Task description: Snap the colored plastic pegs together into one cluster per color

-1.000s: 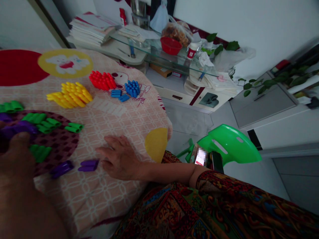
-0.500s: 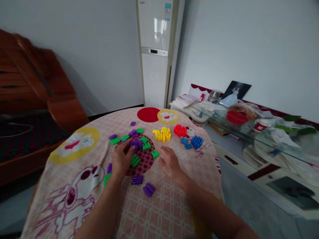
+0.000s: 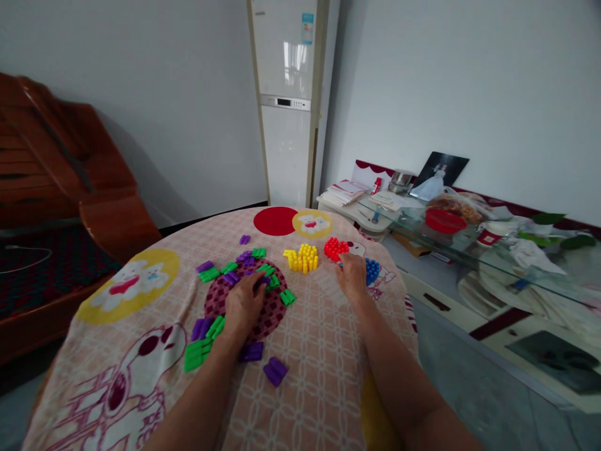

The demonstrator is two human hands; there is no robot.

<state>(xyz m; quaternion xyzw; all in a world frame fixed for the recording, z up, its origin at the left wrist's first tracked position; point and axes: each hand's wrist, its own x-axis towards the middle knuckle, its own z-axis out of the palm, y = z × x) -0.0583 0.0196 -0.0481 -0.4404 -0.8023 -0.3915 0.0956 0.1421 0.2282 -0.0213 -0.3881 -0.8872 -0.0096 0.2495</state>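
Observation:
My left hand (image 3: 244,305) is over the dark red checked patch of the cloth, its fingers curled round a purple plastic building block (image 3: 264,281) that is partly hidden. Green blocks (image 3: 288,297) and purple blocks (image 3: 230,278) lie loose around it. My right hand (image 3: 353,275) reaches across to the right side, fingers bent down and closed where blue blocks lie; a bit of blue shows at the fingertips. Beside it are a red cluster of blocks (image 3: 335,248) and a blue cluster (image 3: 372,271). A yellow cluster (image 3: 304,258) stands between my hands.
A patterned cloth (image 3: 319,376) covers the round table. To the right, a glass-topped cabinet (image 3: 422,232) holds papers, a red bowl (image 3: 445,221) and a paper cup (image 3: 492,233). A wooden bench (image 3: 107,213) stands at the left, a tall white appliance (image 3: 287,150) behind.
My right hand has moved right and away from me, from the table's middle to the blue blocks beside the red cluster. My left hand has shifted slightly right over the checked patch.

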